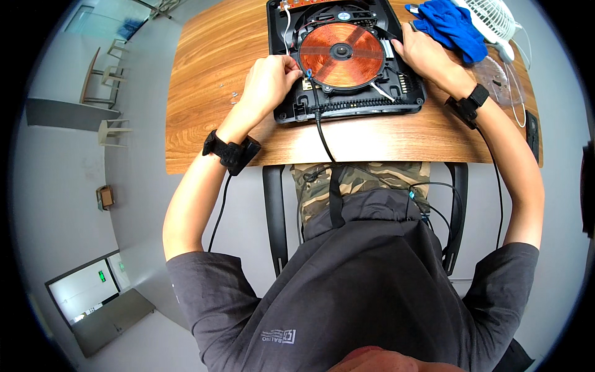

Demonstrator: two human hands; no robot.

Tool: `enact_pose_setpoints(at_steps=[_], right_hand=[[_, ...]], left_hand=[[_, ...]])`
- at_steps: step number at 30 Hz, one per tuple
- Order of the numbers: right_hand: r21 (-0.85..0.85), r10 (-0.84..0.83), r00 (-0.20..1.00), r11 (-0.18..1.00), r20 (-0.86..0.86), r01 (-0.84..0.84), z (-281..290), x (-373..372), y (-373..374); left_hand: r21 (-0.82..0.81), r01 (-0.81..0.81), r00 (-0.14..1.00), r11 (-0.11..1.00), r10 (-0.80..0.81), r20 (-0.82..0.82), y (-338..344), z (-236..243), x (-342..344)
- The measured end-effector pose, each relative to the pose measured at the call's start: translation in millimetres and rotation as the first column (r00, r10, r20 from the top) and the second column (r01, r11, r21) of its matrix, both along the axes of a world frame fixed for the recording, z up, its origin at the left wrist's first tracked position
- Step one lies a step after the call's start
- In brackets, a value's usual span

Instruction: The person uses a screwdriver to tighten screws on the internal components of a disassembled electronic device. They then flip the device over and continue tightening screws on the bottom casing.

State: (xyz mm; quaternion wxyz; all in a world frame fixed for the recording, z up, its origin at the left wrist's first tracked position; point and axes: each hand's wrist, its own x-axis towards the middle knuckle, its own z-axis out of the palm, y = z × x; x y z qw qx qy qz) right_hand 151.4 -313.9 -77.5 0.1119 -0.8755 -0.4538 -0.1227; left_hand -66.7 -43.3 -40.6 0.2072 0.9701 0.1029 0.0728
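Observation:
An opened induction cooker [378, 102] lies on the wooden table in front of me, its black housing uncovered. In its middle sits a round copper coil [347, 46]. At the coil's left edge my left hand [271, 79] is closed in a pinch; whatever its fingertips hold is too small to make out. Close beside them, a blue-tipped wire end [309, 73] stands near the black power cord [318, 118], which runs off the table's near edge. My right hand [427, 56] grips the housing's right rim, thumb over the inside, with its other fingers partly hidden.
Several small metal bits [233, 94] lie on the wooden table [204, 124] at left. At right are a blue cloth [449, 28], a white fan [493, 18], a clear plastic tray [493, 80] with small dark parts, and a dark slim object [532, 133] near the edge.

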Motion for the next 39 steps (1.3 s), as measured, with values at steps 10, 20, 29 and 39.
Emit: enact_pose_setpoints(at_steps=[10, 20, 29, 39], right_hand=[[0.001, -0.003, 1.0, 1.0, -0.005, 0.003, -1, 2, 0], [-0.054, -0.064, 0.997, 0.997, -0.041, 0.061, -2, 5, 2], [-0.005, -0.014, 1.0, 1.0, -0.016, 0.014, -5, 5, -1], [0.002, -0.017, 1.0, 1.0, -0.006, 0.017, -8, 6, -1]], left_hand=[[-0.048, -0.024, 0.998, 0.999, 0.027, 0.061, 2, -11, -5], [0.008, -0.037, 0.996, 0.999, 0.036, 0.085, -7, -11, -7], [-0.038, -0.083, 0.994, 0.996, 0.085, 0.068, -13, -9, -10], [0.007, -0.09, 0.996, 0.996, 0.09, 0.002, -8, -7, -4]])
